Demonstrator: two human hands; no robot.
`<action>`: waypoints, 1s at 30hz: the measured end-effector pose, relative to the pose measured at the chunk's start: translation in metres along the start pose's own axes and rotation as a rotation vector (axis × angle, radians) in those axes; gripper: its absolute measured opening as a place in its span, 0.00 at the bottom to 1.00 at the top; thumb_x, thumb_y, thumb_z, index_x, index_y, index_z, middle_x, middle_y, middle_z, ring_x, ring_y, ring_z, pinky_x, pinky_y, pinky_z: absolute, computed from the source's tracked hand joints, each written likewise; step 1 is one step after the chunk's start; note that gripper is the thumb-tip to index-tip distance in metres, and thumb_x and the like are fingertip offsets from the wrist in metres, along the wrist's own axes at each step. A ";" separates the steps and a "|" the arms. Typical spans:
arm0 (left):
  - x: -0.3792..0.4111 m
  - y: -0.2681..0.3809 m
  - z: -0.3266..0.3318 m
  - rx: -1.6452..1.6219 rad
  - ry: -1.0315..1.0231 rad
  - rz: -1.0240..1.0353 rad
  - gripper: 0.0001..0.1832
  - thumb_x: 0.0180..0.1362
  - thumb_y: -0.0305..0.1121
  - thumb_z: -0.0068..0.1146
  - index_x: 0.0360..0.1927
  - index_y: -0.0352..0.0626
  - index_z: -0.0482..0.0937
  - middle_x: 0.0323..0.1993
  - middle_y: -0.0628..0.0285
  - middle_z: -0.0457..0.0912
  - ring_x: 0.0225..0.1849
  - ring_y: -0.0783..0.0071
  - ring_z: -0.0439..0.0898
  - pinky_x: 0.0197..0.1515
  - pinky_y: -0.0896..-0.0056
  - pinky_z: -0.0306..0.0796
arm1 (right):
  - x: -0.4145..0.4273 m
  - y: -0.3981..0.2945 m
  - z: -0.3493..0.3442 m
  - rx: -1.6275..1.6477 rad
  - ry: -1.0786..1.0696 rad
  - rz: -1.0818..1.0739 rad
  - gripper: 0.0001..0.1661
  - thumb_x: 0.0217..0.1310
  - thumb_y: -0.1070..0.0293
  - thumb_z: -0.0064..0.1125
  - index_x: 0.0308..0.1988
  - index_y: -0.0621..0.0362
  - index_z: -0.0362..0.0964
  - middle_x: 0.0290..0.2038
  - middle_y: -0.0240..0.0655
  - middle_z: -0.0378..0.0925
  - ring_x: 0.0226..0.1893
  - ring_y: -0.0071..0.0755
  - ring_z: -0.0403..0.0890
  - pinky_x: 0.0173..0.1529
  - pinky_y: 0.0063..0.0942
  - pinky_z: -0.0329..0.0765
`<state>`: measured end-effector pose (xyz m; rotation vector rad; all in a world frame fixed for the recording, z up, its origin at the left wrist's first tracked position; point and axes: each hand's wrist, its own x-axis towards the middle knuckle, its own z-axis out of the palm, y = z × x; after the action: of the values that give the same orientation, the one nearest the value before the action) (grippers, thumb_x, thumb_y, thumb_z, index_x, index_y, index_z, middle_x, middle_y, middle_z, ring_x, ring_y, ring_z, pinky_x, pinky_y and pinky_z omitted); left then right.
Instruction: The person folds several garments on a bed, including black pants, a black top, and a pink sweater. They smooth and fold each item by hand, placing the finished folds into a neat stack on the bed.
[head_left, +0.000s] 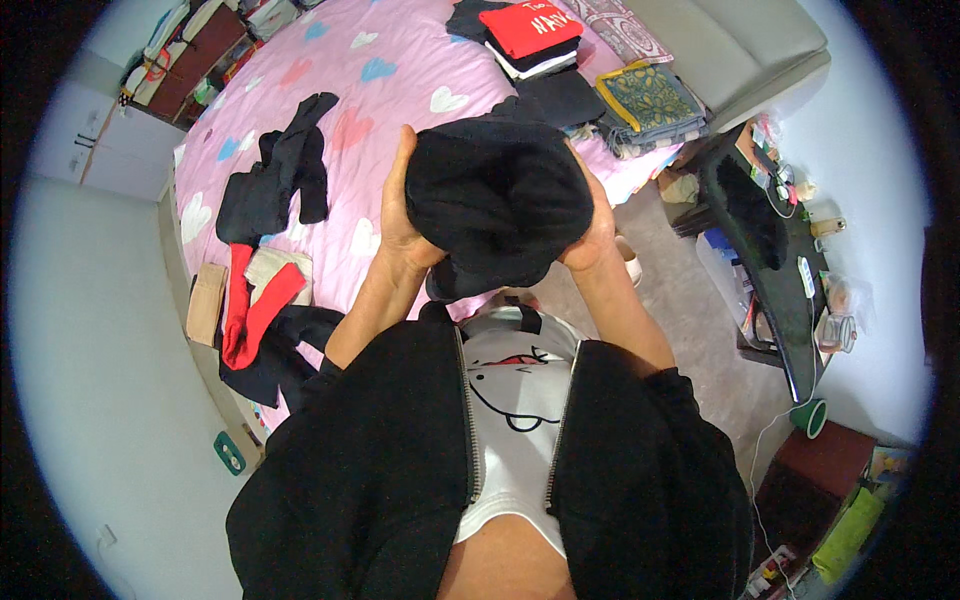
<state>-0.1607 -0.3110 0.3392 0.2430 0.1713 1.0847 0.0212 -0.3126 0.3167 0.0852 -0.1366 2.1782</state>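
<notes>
A black cloth garment (499, 199) is held up in front of my chest, spread between both hands. My left hand (405, 217) grips its left side, the thumb upright along the edge. On the opposite side my right hand (594, 225) holds it, with the fingers mostly hidden behind the fabric. A lower fold of the same dark cloth appears to hang beneath. Behind it on the bed lies a folded dark garment (559, 99). Which kind of garment I hold, I cannot tell.
The bed has a pink heart-patterned cover (352, 180). Left on it are a crumpled black garment (259, 195), red cloth (262, 322) and a tan item (206, 304). Farther back are a folded clothes stack with a red top (529, 30) and folded patterned textiles (651, 101). A cluttered black desk (772, 300) stands right.
</notes>
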 end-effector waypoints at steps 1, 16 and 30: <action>0.000 0.004 -0.004 -0.015 -0.035 0.006 0.28 0.60 0.54 0.45 0.44 0.36 0.78 0.46 0.52 0.79 0.49 0.57 0.77 0.57 0.55 0.66 | 0.001 0.001 0.004 -0.015 0.027 -0.019 0.23 0.67 0.56 0.38 0.50 0.60 0.70 0.46 0.39 0.77 0.46 0.37 0.77 0.54 0.35 0.72; -0.012 0.022 -0.030 0.263 0.033 0.118 0.15 0.57 0.27 0.49 0.46 0.31 0.73 0.41 0.51 0.80 0.39 0.64 0.81 0.44 0.66 0.77 | -0.002 -0.003 0.008 -0.367 0.100 -0.183 0.25 0.46 0.82 0.43 0.48 0.67 0.67 0.43 0.39 0.76 0.42 0.34 0.78 0.53 0.30 0.73; -0.012 0.016 -0.026 0.415 -0.008 0.056 0.25 0.45 0.17 0.45 0.52 0.27 0.68 0.48 0.47 0.75 0.49 0.58 0.77 0.54 0.61 0.70 | -0.003 0.027 0.019 -0.589 0.314 -0.387 0.34 0.36 0.89 0.37 0.50 0.66 0.63 0.43 0.38 0.72 0.43 0.31 0.74 0.52 0.27 0.70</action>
<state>-0.1863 -0.3115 0.3186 0.6274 0.3847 1.0964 0.0005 -0.3328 0.3335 -0.5203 -0.5276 1.6662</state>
